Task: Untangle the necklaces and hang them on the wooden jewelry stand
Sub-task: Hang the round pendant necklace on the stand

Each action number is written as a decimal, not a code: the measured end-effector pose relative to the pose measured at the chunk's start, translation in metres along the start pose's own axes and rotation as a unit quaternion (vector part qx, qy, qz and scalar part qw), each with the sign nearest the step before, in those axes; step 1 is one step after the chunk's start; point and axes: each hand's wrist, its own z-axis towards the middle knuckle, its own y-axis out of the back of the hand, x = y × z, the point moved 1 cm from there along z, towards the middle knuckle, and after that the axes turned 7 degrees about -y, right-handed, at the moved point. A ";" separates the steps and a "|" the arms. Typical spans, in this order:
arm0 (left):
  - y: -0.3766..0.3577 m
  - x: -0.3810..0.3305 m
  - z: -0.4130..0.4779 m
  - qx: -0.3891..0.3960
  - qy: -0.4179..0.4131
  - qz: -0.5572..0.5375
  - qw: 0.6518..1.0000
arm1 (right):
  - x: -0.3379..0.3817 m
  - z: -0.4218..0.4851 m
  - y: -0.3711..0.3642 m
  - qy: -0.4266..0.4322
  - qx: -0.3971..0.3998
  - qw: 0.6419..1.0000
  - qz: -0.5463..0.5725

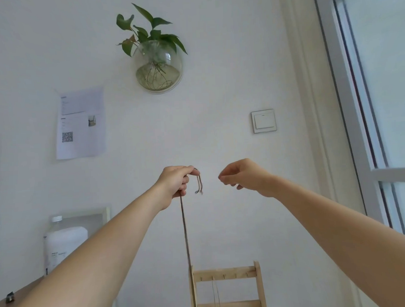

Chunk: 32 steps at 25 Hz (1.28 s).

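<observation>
Only the head view here, and it's looking up at the wall. Two hands are showing, both raised. The left hand [175, 182] is gripping one brown cord necklace [184, 230], with its fingers curled round the cord. Two short ends are dangling off the fingertips, and one long strand is hanging straight down to the left post of the wooden jewelry stand [259, 287].

The right hand [244, 177] is hovering just beside the left, apart from it. Its fingers are curling in with the tips bunched together, and no cord is showing between them.

One stand is poking up at the bottom edge, showing two uprights and two rungs. I'm counting five tiny hooks on the top rung. One thin pale necklace [215, 294] is hanging from that rung already.

The rest, one of each: a glass globe planter [158, 67], a printed sheet [80, 122], a light switch [264, 121], a white bottle [61, 245] and a window [358, 123].
</observation>
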 end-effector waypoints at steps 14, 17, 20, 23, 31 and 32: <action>0.004 -0.016 0.008 0.039 -0.035 0.013 0.999 | 0.009 0.015 -0.048 0.003 0.086 0.986 0.142; 0.005 -0.017 0.009 0.035 -0.040 0.019 0.998 | 0.015 0.012 -0.049 -0.052 0.172 0.934 0.310; 0.005 -0.015 0.009 0.035 -0.040 0.010 0.999 | 0.018 0.010 -0.051 -0.030 0.193 0.931 0.309; 0.007 -0.017 0.008 0.030 -0.025 -0.003 0.999 | 0.014 0.012 -0.053 -0.014 0.118 0.973 0.198; -0.005 0.004 -0.011 0.066 0.035 -0.111 0.991 | -0.105 -0.033 -0.079 -0.119 0.006 0.993 0.025; -0.008 0.005 -0.015 0.069 0.037 -0.141 0.987 | -0.123 -0.045 -0.088 -0.136 0.021 0.990 0.033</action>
